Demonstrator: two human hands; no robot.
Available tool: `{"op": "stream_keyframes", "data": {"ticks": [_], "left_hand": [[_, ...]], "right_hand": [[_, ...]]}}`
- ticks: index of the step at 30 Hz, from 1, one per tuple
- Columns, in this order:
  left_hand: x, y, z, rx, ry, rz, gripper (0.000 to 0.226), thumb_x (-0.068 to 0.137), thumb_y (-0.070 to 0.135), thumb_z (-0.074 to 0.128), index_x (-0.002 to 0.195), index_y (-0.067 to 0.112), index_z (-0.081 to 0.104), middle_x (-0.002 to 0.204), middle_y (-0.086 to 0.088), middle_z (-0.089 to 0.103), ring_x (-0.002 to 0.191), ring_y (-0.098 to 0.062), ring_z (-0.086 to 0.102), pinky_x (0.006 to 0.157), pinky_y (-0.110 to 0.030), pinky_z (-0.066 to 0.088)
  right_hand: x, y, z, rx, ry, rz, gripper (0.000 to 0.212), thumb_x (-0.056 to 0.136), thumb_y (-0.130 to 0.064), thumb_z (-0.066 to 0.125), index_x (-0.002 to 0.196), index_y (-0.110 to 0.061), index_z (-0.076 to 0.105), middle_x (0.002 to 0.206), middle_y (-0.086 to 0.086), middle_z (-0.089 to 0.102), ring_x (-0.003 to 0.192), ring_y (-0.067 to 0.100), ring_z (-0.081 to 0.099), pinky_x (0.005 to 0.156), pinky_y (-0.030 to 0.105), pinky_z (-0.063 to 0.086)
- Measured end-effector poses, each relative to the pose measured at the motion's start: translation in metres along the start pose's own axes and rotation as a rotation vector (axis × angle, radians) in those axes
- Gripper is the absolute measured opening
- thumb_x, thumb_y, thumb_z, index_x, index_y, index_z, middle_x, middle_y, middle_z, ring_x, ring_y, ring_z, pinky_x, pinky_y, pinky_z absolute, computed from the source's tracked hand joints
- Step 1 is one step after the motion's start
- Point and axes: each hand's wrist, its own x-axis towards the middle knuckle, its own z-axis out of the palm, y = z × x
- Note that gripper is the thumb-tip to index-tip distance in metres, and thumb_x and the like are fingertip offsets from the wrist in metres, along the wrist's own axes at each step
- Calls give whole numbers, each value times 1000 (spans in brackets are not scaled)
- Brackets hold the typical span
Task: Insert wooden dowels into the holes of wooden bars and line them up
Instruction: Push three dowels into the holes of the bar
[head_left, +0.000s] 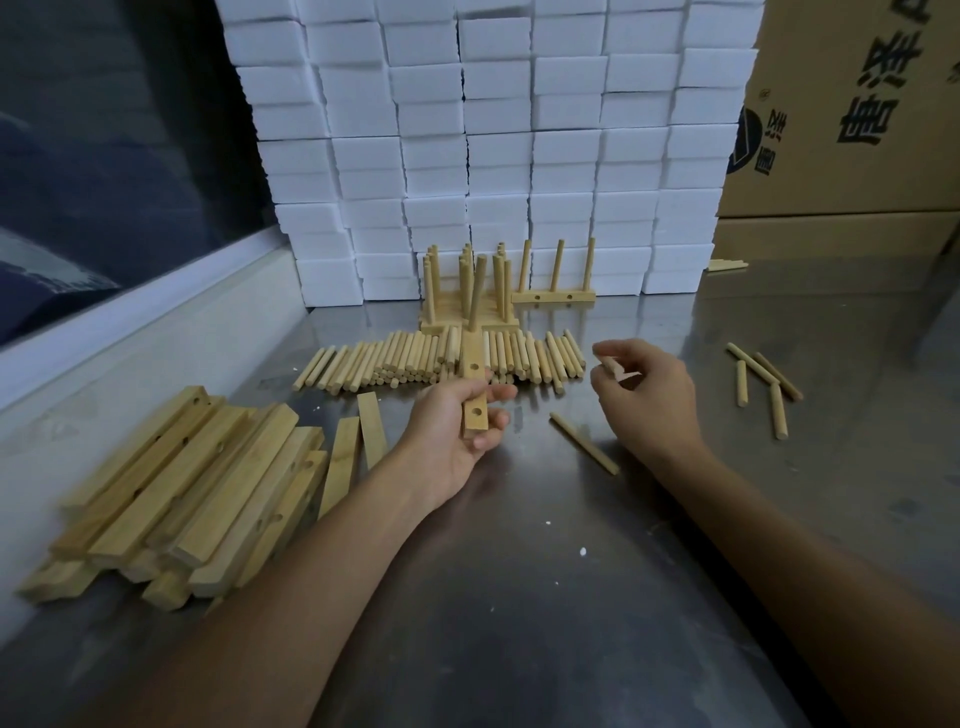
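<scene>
My left hand (451, 427) grips a wooden bar (474, 387) with two empty holes facing me and one dowel (477, 299) standing in its far end. My right hand (644, 395) hovers to the right of it, fingers loosely curled around a short dowel (612, 366). Behind the bar lies a row of loose dowels (410, 358). Finished bars with upright dowels (467, 291) stand grouped at the back, and one more finished bar (554, 297) stands to their right. A pile of bare bars (197, 493) lies at the left.
A single dowel (584, 443) lies on the metal table (519, 597) below my right hand. Several stray dowels (761, 379) lie at the right. A wall of white foam blocks (493, 145) and cardboard boxes (852, 114) close off the back.
</scene>
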Motion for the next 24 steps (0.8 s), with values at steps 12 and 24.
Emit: {"op": "stream_keyframes", "data": {"ticks": [12, 24], "left_hand": [[-5, -11, 5, 56, -178, -103, 19, 102, 8, 41, 112, -1, 55, 70, -9, 61, 46, -13, 49, 34, -18, 29], [-8, -10, 8, 164, -240, -73, 20, 103, 7, 40, 104, -1, 58, 80, -11, 55, 46, -12, 47, 34, -16, 26]], "right_hand": [[-6, -29, 8, 677, -146, 344, 24, 98, -25, 60, 103, -4, 70, 92, 7, 75, 70, 12, 68, 60, 22, 52], [-15, -30, 16, 56, -172, -146, 15, 101, -24, 56, 99, -11, 65, 82, -4, 69, 74, 8, 69, 66, 19, 55]]}}
